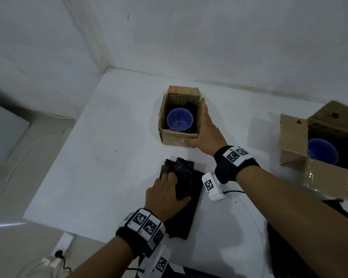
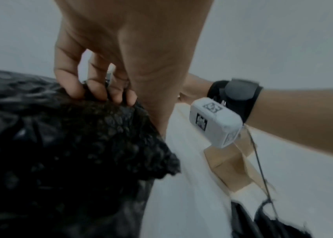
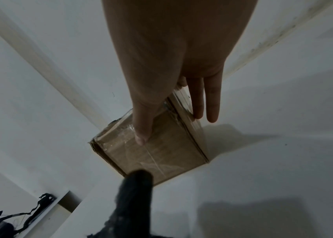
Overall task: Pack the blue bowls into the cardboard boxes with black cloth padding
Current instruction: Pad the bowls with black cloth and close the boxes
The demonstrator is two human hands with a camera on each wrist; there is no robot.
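Observation:
A small open cardboard box point(image 1: 170, 137) stands on the white table, lined with black cloth. A blue bowl point(image 1: 179, 119) sits upright inside it. My right hand point(image 1: 202, 131) rests on the box's near right corner point(image 3: 161, 153): the thumb point(image 3: 142, 133) lies flat on the front face and the straight fingers point(image 3: 212, 109) lie along the right side. Nearer to me, my left hand point(image 1: 169, 189) grips a crumpled black cloth point(image 1: 184, 177) with curled fingers point(image 2: 100, 95); the cloth point(image 2: 76, 145) bunches under them. A second, larger box point(image 1: 293, 141) at the right holds another blue bowl point(image 1: 321, 151).
A flat black cloth sheet point(image 1: 187, 219) lies under my left hand, and more black cloth point(image 1: 279, 237) lies at the lower right. White walls close in just behind the boxes. The table ends at the left, above a floor with a power strip point(image 1: 63, 244) and cables.

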